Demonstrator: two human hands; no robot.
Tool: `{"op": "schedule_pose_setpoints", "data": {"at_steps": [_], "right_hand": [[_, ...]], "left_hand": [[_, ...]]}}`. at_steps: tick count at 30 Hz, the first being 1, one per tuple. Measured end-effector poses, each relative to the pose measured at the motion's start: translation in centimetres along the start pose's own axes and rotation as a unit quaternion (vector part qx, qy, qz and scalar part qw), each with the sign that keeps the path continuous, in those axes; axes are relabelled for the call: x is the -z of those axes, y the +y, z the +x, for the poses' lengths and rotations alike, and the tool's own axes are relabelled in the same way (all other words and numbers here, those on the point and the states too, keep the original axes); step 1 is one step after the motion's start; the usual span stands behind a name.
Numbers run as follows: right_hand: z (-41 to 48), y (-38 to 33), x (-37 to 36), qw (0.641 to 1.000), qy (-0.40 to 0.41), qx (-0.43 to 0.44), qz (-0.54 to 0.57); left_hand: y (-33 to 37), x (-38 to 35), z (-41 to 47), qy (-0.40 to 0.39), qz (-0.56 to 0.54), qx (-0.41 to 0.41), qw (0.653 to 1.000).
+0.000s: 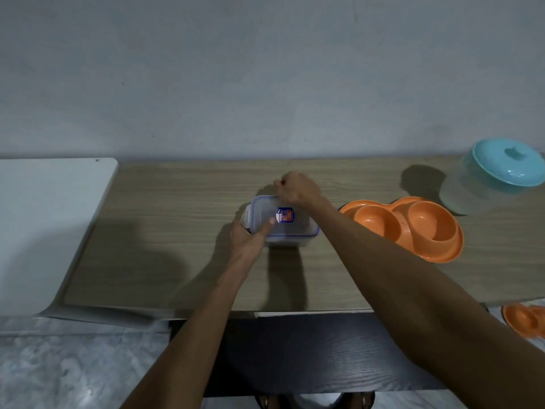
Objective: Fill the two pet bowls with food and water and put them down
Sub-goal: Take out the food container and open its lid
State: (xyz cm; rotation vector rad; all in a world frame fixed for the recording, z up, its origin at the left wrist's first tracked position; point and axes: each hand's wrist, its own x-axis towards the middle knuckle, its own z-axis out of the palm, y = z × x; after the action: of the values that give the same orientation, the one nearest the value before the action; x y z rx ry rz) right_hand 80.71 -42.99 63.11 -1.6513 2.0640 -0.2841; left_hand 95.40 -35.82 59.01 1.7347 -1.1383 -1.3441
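Note:
A clear rectangular food container (295, 228) with a blue-rimmed lid and a sticker stands in the middle of the wooden table (182, 231). My left hand (250, 237) grips its near left corner, thumb resting on the lid. My right hand (298, 188) is closed on the lid's far edge. Right of the container lies an orange double pet bowl (413, 225), both wells empty. A translucent tub with a turquoise lid (495, 178) stands at the far right.
A white board or appliance top (50, 225) covers the table's left end. A second orange bowl (525, 320) shows on the floor at the right edge. A dark surface (309, 355) sits below the table's front edge. The wall runs right behind the table.

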Motion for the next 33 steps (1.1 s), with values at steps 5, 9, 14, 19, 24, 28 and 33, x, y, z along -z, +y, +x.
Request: {"op": "schedule_pose_setpoints", "data": {"at_steps": [5, 9, 14, 19, 24, 28, 33], "right_hand": [[1.7, -0.9, -1.2, 0.989, -0.121, -0.043, -0.068], [2.3, -0.6, -1.7, 0.998, -0.044, -0.032, -0.041], [1.5, 0.5, -1.4, 0.999, -0.024, -0.016, -0.016], [-1.1, 4.7, -1.1, 0.992, 0.044, -0.041, 0.11], [-3.0, 5.9, -2.3, 0.99, 0.008, -0.035, 0.137], [-3.4, 5.7, -2.2, 0.99, 0.004, -0.038, 0.136], [-3.8, 5.6, -2.0, 0.989, 0.002, -0.034, 0.143]], "left_hand": [[-0.2, -0.4, 0.1, 0.001, -0.035, -0.01, 0.999], [-0.5, -0.8, 0.3, 0.013, -0.041, -0.001, 0.999], [-0.2, -0.7, 0.0, 0.024, -0.049, -0.001, 0.999], [0.1, -0.8, -0.5, 0.038, -0.067, 0.009, 0.997], [0.1, -2.6, -1.7, 0.11, -0.133, 0.094, 0.98], [0.5, -5.5, -3.0, 0.075, -0.335, 0.215, 0.914], [0.4, -6.6, -3.3, 0.03, -0.397, 0.246, 0.884]]}}
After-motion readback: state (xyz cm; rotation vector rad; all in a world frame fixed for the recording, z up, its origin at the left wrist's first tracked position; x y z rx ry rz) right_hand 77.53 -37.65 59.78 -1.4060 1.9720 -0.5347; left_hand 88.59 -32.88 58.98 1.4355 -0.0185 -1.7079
